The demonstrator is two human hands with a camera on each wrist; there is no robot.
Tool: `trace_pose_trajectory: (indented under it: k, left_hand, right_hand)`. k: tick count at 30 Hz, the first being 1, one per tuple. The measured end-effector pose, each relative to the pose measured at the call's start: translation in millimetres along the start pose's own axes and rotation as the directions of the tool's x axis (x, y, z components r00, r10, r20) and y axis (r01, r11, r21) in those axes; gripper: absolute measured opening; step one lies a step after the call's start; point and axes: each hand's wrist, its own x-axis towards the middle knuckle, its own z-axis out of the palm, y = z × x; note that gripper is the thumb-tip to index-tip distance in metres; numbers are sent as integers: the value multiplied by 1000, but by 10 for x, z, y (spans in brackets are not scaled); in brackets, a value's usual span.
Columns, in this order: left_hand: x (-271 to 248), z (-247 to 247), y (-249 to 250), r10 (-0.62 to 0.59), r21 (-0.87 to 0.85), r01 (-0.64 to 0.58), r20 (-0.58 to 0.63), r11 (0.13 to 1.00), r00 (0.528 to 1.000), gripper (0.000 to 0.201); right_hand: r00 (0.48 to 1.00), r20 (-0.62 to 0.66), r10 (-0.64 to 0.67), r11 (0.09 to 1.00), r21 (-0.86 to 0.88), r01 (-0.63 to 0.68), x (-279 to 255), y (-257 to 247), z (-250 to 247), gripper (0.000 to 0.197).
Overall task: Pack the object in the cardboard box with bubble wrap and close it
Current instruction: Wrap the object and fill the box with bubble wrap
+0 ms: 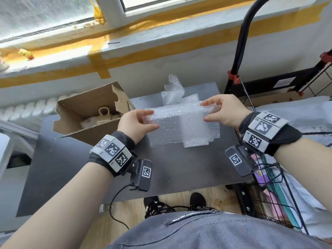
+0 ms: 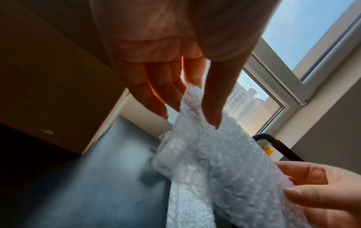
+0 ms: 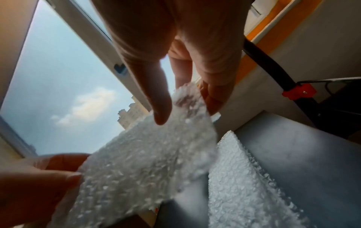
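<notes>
A sheet of clear bubble wrap (image 1: 177,123) is held stretched above the grey table (image 1: 179,168), one hand at each end. My left hand (image 1: 142,121) pinches its left edge between thumb and fingers, as the left wrist view also shows on the bubble wrap (image 2: 220,162). My right hand (image 1: 215,110) pinches the right edge of the bubble wrap (image 3: 156,154). An open cardboard box (image 1: 93,115) stands at the left with its flaps up. Inside it lies a beige object (image 1: 105,115) with a loop handle, partly hidden by the box wall.
More bubble wrap pieces (image 1: 174,90) lie on the table behind and under the held sheet. A black pole with red clamps (image 1: 237,69) rises at the right, beside a wire rack (image 1: 269,186). The window sill (image 1: 71,51) with yellow tape runs along the back.
</notes>
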Motion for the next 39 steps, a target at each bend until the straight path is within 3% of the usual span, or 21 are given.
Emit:
trace_pose_trajectory:
  k: [4,7,12,15,17,19,21,24,26,27,33,36,39]
  left_hand:
    - [0,-2,36,49,77,-41,-113,996,992,29]
    - [6,-42,54,75,136,-53,-159,989,984,31]
    - [13,-66,136,120,17,-119,-213,993,970,26]
    - [44,-81,179,31,-168,-72,-234,983,972,24]
    - [24,-106,200,-6,-234,-47,-221,971,975,39]
    - [-17,-162,187,52,-148,-81,-193,986,980,62]
    - [-48,-253,123,100,-173,-133,-190,976,977,71]
    - [-73,-454,15,115,-287,-188,-253,939,961,49]
    - [-78,-616,-39,137,-226,-201,-271,953,953,27]
    - [-85,-708,-61,142,-186,-200,-282,962,949,25]
    - [-49,-1359,-353,16,-174,-83,-356,981,934,13]
    - [-43,-1670,-522,-9,-61,-15,-387,998,922,17]
    - [13,-1878,-664,-28,201,92,-301,975,953,30]
  right_hand:
    - [994,-101,-44,988,-152,28,24,-67,33,25]
    - [989,-131,-68,981,-187,43,71,-95,41,27]
    - [984,-175,-30,996,83,45,96,-167,29,8]
    - [967,-247,-68,987,123,101,119,-224,37,11]
    - [956,-278,-95,988,94,126,136,-282,62,10]
    - [950,-287,-118,987,75,145,157,-341,100,10]
    - [949,-289,-127,983,93,160,186,-415,141,8]
    - [946,-294,-137,966,172,194,224,-587,251,13]
    - [921,-328,-208,950,155,270,251,-729,349,23]
    - [910,-336,-243,942,143,305,265,-812,404,25]
    - [889,-255,-379,913,52,404,446,-1399,807,4]
    - [911,-139,-389,920,-8,392,503,-1734,1011,24]
    - [913,26,-407,887,-226,402,521,-2045,1241,48]
